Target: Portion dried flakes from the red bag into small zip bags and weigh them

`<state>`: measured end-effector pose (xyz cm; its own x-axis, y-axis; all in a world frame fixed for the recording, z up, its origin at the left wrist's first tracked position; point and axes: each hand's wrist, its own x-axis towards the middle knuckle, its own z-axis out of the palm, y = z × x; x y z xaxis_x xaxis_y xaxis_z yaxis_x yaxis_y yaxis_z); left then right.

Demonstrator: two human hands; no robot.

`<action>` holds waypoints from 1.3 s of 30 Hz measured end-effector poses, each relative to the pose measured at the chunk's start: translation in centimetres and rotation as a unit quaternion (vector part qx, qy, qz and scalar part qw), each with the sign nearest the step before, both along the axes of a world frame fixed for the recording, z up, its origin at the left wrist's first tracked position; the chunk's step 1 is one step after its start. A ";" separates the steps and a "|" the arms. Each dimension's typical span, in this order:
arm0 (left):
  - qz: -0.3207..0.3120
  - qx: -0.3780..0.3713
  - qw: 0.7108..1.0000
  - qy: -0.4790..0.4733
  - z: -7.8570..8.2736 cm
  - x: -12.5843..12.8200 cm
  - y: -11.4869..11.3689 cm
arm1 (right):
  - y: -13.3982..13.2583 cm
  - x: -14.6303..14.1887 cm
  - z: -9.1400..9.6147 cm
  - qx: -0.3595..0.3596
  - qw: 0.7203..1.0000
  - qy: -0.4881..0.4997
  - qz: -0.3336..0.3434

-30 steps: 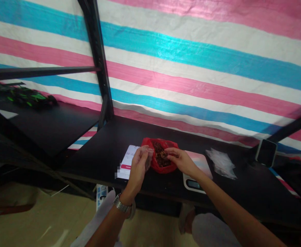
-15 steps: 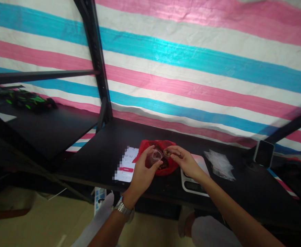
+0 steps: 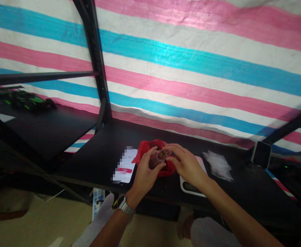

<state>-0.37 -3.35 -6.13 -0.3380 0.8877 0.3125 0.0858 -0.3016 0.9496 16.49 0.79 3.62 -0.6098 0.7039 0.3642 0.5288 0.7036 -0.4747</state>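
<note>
In front of you runs a black tabletop (image 3: 104, 144), and directly on it, from your left to your right, lie a lit phone (image 3: 130, 159), an open red bag (image 3: 142, 150), a white-edged scale (image 3: 186, 192) partly covered from your view, a loose pile of clear plastic bags (image 3: 218, 165) and a dark-screened device (image 3: 261, 155) standing upright. Over to your left, a black shelf (image 3: 68, 128) carries a green-and-black toy car (image 3: 30, 100), with a white sheet (image 3: 3, 117) lying near it.

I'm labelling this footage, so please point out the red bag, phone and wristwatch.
red bag (image 3: 142, 151): head view, on its left side
phone (image 3: 127, 165): head view, on its lit screen
wristwatch (image 3: 125, 206): head view, on its metal band
</note>
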 end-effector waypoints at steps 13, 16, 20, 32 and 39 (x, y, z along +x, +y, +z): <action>0.002 0.001 0.999 -0.046 0.8 0.4 -0.1 | -0.1 0.0 0.6 0.072 0.994 -0.071 -0.027; -0.001 0.003 0.999 -0.045 1.0 0.5 -0.1 | -0.1 0.0 0.7 0.064 0.996 -0.061 -0.025; 0.000 -0.002 0.999 -0.039 1.0 0.5 -0.1 | -0.1 0.0 0.9 0.052 0.997 -0.042 -0.023; -0.004 0.002 0.999 -0.053 1.2 0.6 -0.1 | 0.0 0.3 1.3 0.070 0.995 -0.062 -0.030; -0.009 0.000 0.998 -0.055 1.1 0.6 -0.1 | -0.1 0.2 1.3 0.114 0.986 -0.116 -0.029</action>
<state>0.26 -3.49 -5.04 -0.3550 0.8937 0.2743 -0.0239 -0.3020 0.9530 16.70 0.66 4.96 -0.6558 0.6570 0.3720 0.6477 0.7427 -0.1698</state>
